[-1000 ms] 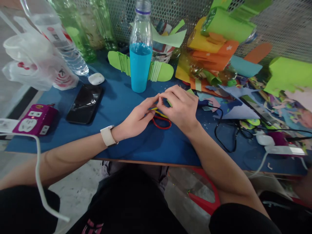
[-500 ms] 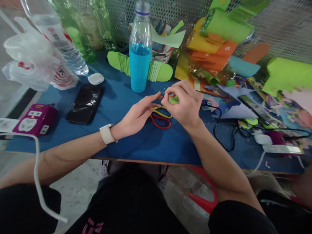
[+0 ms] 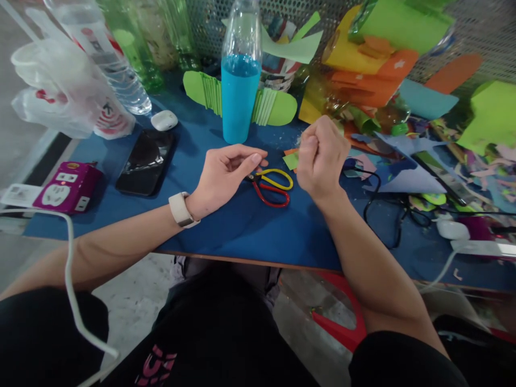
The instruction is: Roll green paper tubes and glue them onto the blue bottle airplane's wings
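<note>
My left hand (image 3: pixel 228 174), with a pale watch band on its wrist, is closed in a loose pinch above the scissors; anything between its fingertips is too small or hidden. The scissors (image 3: pixel 278 200) lie on the blue table, one handle loop yellow and one red, their blades mostly under that hand. To the right, my right hand (image 3: pixel 322 161) is curled into a fist with its thumb over the fingers, and what it may hold is hidden. Small green and orange paper scraps (image 3: pixel 291 159) show beside it. Behind stands a bottle of blue liquid (image 3: pixel 241 99) with folded green paper wings (image 3: pixel 278 109).
A black phone (image 3: pixel 145 164), a white earbud case (image 3: pixel 164 120) and a purple power adapter (image 3: pixel 69 188) are at left. Bagged cups (image 3: pixel 108 118) and a water bottle (image 3: pixel 133 86) stand behind. Coloured paper scraps (image 3: pixel 411 166) and a black cable (image 3: pixel 377 188) crowd the right.
My hands have moved apart: the right one has gone right and curled into a fist, the left one has drawn left and bent its fingers. More of the scissors now shows.
</note>
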Available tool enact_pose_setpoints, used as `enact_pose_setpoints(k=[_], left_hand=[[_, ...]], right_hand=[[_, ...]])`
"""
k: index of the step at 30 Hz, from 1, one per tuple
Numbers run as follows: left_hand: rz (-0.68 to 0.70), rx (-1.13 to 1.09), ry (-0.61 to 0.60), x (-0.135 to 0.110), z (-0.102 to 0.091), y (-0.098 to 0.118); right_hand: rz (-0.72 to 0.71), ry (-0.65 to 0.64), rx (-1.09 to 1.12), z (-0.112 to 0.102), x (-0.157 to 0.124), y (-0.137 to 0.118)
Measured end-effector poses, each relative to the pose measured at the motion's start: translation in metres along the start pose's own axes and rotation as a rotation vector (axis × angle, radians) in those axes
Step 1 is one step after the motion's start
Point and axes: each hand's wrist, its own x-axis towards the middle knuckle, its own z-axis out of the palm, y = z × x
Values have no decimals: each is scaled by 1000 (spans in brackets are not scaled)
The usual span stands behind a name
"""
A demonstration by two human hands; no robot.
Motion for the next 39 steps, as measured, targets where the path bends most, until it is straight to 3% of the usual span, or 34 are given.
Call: enact_pose_setpoints(k=[9, 15, 19, 26, 32, 36, 39], left_hand=[[46, 2, -13, 2, 0, -2], [101, 75, -45, 3, -3, -1], [114, 107, -27, 5, -6, -5], [90, 110, 9, 6, -7, -9], [18, 89, 3, 8, -3, -7], [0, 53, -14, 8, -3, -7], [7, 29, -28, 7, -4, -9]], right_hand=[[110, -23, -158, 6, 12, 42], [282, -184, -218, -7, 15, 53], [321, -195, -254, -7, 15, 40], [164, -118, -278, -5, 12, 4], [27, -136, 21, 6, -1, -28], [-118, -68, 213, 12, -8, -44], [-74, -123, 177, 10, -10, -47]])
